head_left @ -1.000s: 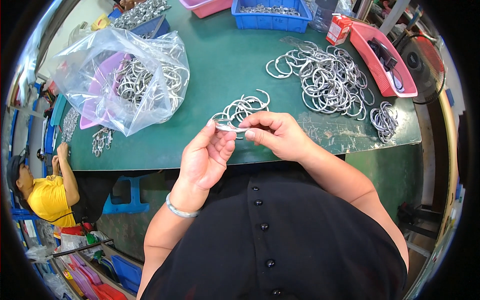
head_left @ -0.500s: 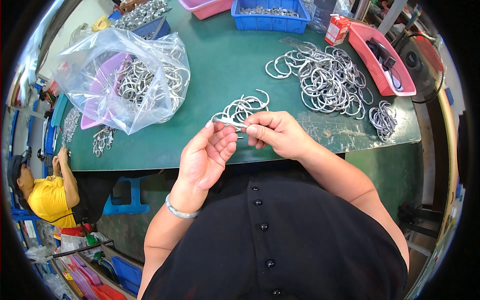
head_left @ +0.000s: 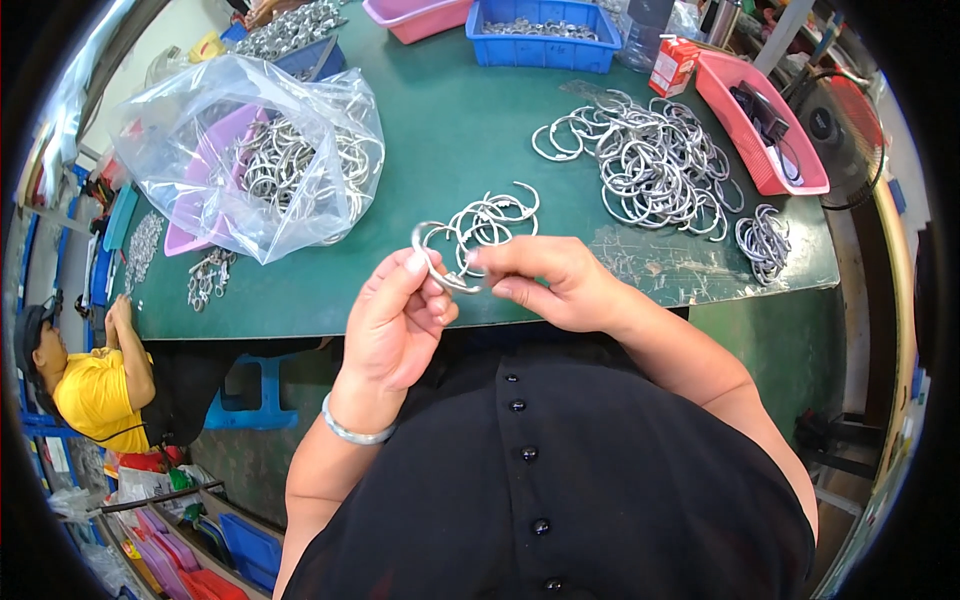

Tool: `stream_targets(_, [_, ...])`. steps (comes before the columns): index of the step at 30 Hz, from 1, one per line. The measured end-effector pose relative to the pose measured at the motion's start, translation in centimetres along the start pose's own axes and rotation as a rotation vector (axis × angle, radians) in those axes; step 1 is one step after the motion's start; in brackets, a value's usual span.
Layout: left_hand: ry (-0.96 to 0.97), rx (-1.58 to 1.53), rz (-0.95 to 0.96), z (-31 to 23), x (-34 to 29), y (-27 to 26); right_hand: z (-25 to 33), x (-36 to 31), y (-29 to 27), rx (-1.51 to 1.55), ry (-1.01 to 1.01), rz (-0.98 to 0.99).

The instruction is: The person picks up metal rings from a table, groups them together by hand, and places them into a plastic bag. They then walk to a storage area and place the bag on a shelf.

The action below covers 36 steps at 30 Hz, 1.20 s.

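Both hands, left hand (head_left: 400, 320) and right hand (head_left: 555, 285) (fingers curled), grip clamped on one metal ring (head_left: 440, 265).

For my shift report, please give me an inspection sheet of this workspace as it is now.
Surface: green table, worn patch near the front edge.
Job's things: open metal ring held by both hands; small ring pile behind it.
Clutter: large ring heap, plastic bag of rings, blue bin, pink tray, red carton.
Grips: left hand and right hand both pinch the ring.
Cables: nothing seen.
Surroundings: fan; a seated person in yellow.
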<state>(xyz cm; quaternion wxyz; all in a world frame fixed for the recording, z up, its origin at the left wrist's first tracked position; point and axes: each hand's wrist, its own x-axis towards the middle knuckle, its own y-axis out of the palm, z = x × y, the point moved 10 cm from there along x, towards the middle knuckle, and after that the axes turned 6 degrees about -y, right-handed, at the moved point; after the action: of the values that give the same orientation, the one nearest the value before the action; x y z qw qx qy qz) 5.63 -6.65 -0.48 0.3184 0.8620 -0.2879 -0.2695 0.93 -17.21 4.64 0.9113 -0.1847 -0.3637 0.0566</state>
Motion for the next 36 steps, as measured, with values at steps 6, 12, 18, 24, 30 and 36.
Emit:
stream_targets(6, [0.662, 0.574, 0.157, -8.4, -5.8, 5.4, -3.3, -0.9, -3.4, -0.328, 0.175, -0.144])
stream_targets(12, [1.341, 1.156, -0.349, -19.1, -9.6, 6.6, -5.3, 0.3, -1.2, -0.629, 0.226, 0.124])
stream_targets(18, [1.123, 1.646, -0.667, -21.8, -5.9, 3.8, -7.3, 2.7, 0.8, -0.733, 0.170, 0.289])
stream_targets(24, [1.319, 1.376, -0.431, -16.4, -8.6, 5.9, -8.6, 3.7, 2.9, -0.809, 0.076, 0.444])
stream_targets(30, [1.093, 1.389, -0.271, -11.6, -7.1, 4.4, -8.4, 4.7, 0.6, -0.564, 0.178, 0.376])
stream_targets(36, [0.716, 1.154, -0.208, -7.6, -3.3, -0.4, -6.9, 4.2, -3.6, -0.344, 0.203, 0.082])
